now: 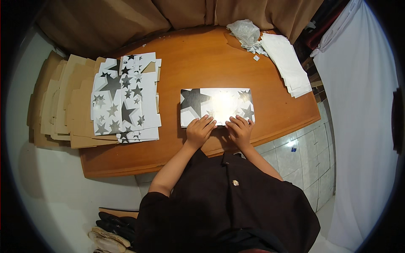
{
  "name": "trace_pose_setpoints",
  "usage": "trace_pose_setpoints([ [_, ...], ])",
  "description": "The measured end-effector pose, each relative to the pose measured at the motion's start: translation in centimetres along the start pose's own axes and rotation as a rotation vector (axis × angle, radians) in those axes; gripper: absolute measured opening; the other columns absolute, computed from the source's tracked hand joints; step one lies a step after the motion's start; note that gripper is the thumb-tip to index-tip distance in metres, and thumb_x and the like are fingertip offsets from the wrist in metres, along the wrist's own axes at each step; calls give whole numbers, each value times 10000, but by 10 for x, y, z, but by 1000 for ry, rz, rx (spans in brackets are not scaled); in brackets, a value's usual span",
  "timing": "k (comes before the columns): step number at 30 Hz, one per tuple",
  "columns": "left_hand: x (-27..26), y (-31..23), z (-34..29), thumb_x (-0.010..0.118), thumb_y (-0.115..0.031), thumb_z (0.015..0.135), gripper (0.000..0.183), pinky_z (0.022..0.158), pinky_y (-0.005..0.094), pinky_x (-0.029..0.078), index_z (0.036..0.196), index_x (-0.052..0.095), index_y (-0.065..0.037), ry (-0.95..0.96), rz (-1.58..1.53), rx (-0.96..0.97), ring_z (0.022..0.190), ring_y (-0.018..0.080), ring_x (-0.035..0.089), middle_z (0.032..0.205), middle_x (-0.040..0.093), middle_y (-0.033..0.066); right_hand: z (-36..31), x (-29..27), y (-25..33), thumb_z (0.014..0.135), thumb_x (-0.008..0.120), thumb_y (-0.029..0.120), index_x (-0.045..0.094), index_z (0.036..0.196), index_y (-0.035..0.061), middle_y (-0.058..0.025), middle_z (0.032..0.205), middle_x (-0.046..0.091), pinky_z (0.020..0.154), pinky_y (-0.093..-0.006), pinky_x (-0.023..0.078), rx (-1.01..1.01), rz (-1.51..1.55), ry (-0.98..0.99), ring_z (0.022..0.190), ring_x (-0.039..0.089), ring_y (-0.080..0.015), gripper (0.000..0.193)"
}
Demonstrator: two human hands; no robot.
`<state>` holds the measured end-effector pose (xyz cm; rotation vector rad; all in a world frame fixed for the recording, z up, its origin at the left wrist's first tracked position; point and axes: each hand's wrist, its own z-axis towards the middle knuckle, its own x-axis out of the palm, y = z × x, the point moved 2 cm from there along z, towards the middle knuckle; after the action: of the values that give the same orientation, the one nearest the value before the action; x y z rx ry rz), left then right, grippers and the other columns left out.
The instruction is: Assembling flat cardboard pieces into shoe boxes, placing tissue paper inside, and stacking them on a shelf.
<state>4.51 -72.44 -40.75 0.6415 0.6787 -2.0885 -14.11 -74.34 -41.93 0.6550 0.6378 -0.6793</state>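
A closed cardboard box (pixel 217 105), white with black and grey stars, lies on the wooden table in front of me. Light glares off the middle of its lid. My left hand (pixel 200 131) grips the near edge left of centre, its fingertips resting on top of the lid. Further right along that same edge, my right hand (pixel 240 131) holds the box in a like manner. The near side of the box is mostly hidden behind my hands.
Flat star-printed box blanks (pixel 126 101) lie stacked at the table's left, beside plain brown cardboard sheets (pixel 80 101). White paper sheets (pixel 289 67) and a crumpled clear plastic bag (pixel 244 31) occupy the far right. Shoes (pixel 112 232) sit at the lower left.
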Motion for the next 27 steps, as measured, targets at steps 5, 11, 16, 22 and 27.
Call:
trace_pose_setpoints([
  [5, -2, -2, 3, 684, -241, 743, 161, 702, 295, 452, 868, 681, -140, 3, -17, -14, 904, 173, 631, 918, 665, 3, -2, 5, -8, 733, 689, 164, 670, 889, 181, 33, 947, 658, 908, -402, 259, -129, -57, -45, 951, 581, -181, 158],
  [11, -1, 8, 0, 678, -216, 745, 153, 698, 287, 436, 880, 671, -145, 7, 0, 9, 920, 155, 617, 919, 658, -10, 39, -22, -4, 725, 684, 196, 667, 888, 136, -6, 938, 665, 952, -422, 285, 62, 133, 61, 974, 589, -207, 174],
  [16, -12, 16, 3, 660, -206, 760, 184, 757, 295, 417, 931, 660, -138, 97, -69, 121, 964, 158, 594, 949, 647, -4, 79, -13, -60, 744, 652, 248, 613, 1090, 113, -99, 1022, 653, 1022, -498, 225, 330, 27, -120, 1028, 579, -277, 374],
  [22, -32, 43, -7, 689, -277, 742, 254, 839, 409, 326, 952, 649, -139, 195, -93, 151, 1033, 176, 539, 1029, 600, 3, 85, -16, -90, 708, 699, 290, 586, 1162, 70, -183, 969, 648, 815, -340, 463, 627, 305, 482, 884, 627, -269, 517],
  [27, -44, 44, -25, 697, -247, 742, 325, 849, 402, 340, 1027, 618, -113, -9, 180, -284, 1077, 226, 492, 1120, 536, 42, 43, -16, -74, 783, 676, 248, 623, 1051, -10, -104, 939, 659, 756, -293, 477, 704, 597, 483, 856, 614, -176, 376],
])
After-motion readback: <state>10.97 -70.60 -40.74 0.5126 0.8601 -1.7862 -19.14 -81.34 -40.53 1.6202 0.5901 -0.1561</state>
